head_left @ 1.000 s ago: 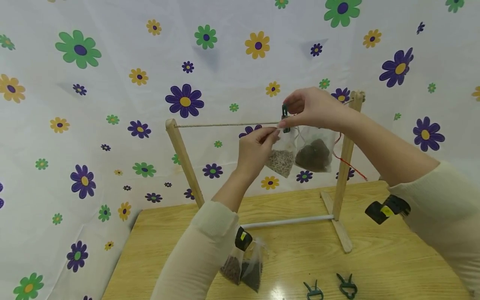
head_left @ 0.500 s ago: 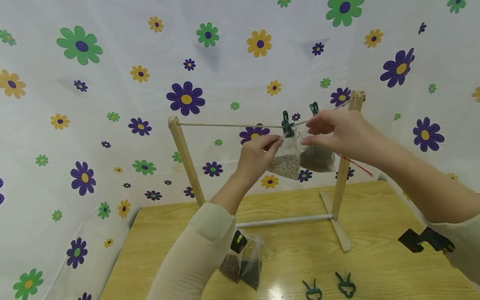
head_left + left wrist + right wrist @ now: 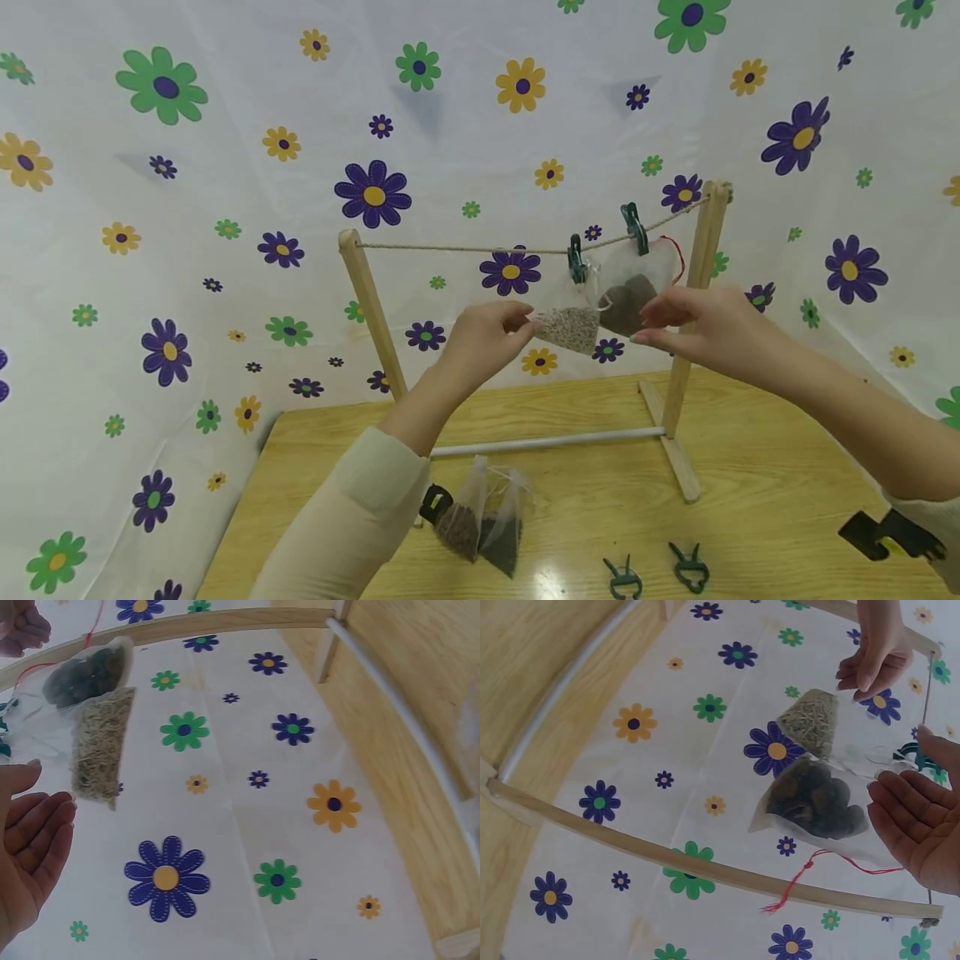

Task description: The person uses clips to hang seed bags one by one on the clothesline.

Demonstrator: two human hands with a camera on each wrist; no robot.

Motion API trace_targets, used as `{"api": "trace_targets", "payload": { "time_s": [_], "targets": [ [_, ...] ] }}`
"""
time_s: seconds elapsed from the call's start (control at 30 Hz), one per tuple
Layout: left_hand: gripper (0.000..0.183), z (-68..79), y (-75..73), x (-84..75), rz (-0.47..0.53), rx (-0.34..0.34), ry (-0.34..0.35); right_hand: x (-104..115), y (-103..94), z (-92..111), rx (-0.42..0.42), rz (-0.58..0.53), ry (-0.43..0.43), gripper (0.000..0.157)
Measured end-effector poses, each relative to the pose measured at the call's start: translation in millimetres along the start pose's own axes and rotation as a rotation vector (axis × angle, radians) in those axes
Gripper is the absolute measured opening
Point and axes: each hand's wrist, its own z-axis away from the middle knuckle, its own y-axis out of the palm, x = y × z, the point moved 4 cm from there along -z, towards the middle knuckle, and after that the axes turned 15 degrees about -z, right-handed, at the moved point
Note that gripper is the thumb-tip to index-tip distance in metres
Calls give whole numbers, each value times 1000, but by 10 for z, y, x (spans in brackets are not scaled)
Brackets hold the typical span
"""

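Two sheer drawstring bags hang from the rope by green clips (image 3: 577, 258). One bag (image 3: 570, 327) holds pale, straw-like bits. Behind it to the right, the other bag (image 3: 626, 304) holds dark stones and has a red cord. My left hand (image 3: 487, 337) is beside the pale bag's left edge, fingertips right at its corner; in the left wrist view a gap shows between thumb and relaxed fingers (image 3: 45, 825). With fingers parted and holding nothing, my right hand (image 3: 701, 325) is at the stone bag's lower right, its fingertips overlapping that bag in the head view.
A wooden frame (image 3: 690, 333) carries the rope (image 3: 465, 249) and has a white bar (image 3: 570, 440) low down. Two more filled bags (image 3: 498, 537) lie on the wooden table (image 3: 585, 492). Two green clips (image 3: 690, 568) lie at the front. Flowered cloth (image 3: 247, 75) hangs behind.
My right hand has let go of the clip on the pale bag and moved right and down. My left hand has come down from the bag's top to its lower left corner.
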Motion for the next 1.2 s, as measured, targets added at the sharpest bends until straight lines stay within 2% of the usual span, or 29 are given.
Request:
{"api": "trace_targets", "payload": {
  "time_s": [0.2, 0.3, 0.43, 0.5, 0.7, 0.83, 1.03, 1.2],
  "targets": [
    [26, 296, 229, 58, -32, 65, 64, -192, 202, 190, 29, 23, 3, 20],
    [27, 428, 326, 83, -55, 112, 64, -297, 315, 291, 62, 15, 55, 23],
    [29, 594, 436, 163, -50, 177, 29, -440, 443, 419, 124, -29, 160, 31],
    [28, 672, 497, 224, -42, 201, 14, -508, 503, 475, 151, -66, 190, 30],
    [29, 891, 679, 437, 6, 268, -68, -641, 695, 592, 144, -20, 129, 24],
    [28, 1060, 817, 579, 12, 258, -99, -749, 876, 691, 164, 18, 138, 24],
    [28, 1396, 1091, 753, -5, 187, -132, -944, 1214, 900, 267, 81, 180, 28],
    [40, 1584, 1257, 855, -26, 183, -182, -1062, 1407, 1078, 276, 131, 140, 25]
  ]
}}
